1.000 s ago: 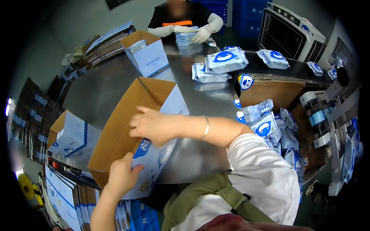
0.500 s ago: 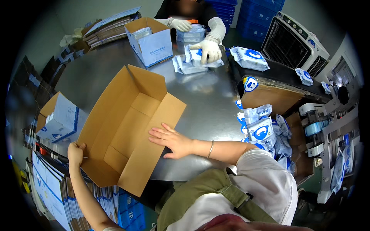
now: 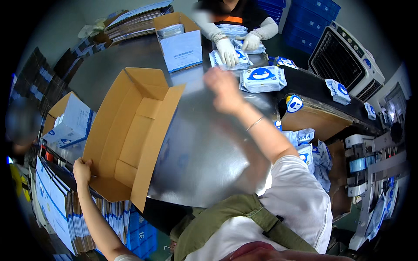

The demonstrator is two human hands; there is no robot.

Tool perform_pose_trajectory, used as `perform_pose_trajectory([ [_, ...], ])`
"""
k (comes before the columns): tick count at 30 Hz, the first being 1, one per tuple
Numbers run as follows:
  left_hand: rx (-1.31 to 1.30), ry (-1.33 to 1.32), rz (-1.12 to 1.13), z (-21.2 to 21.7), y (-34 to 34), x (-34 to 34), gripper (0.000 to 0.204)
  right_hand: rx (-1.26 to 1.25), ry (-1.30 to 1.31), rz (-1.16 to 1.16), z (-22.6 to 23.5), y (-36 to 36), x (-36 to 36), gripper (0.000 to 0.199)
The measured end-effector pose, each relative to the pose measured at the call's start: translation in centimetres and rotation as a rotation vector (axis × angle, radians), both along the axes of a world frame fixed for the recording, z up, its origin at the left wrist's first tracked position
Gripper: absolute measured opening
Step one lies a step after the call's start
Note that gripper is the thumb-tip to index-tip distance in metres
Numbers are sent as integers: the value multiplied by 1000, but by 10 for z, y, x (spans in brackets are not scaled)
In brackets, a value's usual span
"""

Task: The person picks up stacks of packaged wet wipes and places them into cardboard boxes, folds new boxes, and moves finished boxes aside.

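My left hand point(image 3: 82, 172) grips the near left edge of an open brown cardboard box point(image 3: 130, 130), its thumb on the rim. The inside of the box shows bare cardboard, with flaps standing out. My right hand point(image 3: 224, 89) is raised over the metal table point(image 3: 191, 174), blurred by motion, so its fingers cannot be made out. It is closest to a white and blue soft pack point(image 3: 263, 79) on the table. Across from me, a co-worker's white-gloved hands point(image 3: 227, 51) press on a similar pack point(image 3: 217, 61).
A white and blue carton point(image 3: 182, 52) with packs inside stands at the far side, and another point(image 3: 72, 126) at the left. More packs point(image 3: 337, 91) lie on the black conveyor point(image 3: 305, 80). A cardboard bin point(image 3: 342, 174) at the right holds several packs. Flattened cartons point(image 3: 82, 222) are stacked lower left.
My right hand has left the box flap and moved up and away toward the packs. The box has shifted slightly left in the picture. The co-worker's hands have come together over the packs.
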State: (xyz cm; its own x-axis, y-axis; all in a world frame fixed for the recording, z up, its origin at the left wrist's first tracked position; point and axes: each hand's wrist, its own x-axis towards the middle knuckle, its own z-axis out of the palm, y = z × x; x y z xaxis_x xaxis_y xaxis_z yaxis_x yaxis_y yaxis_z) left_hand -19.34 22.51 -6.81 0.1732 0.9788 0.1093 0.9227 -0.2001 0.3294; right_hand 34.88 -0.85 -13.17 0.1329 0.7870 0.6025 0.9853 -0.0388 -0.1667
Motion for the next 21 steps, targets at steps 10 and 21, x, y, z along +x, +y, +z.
perform_pose_trajectory([
  [10, 107, 148, 70, -1, -1, 25, 38, -198, -37, -485, -50, -68, 105, 70],
  [21, -3, 122, 116, 23, -14, 67, 32, 278, 796, 551, 67, 26, -66, 51],
])
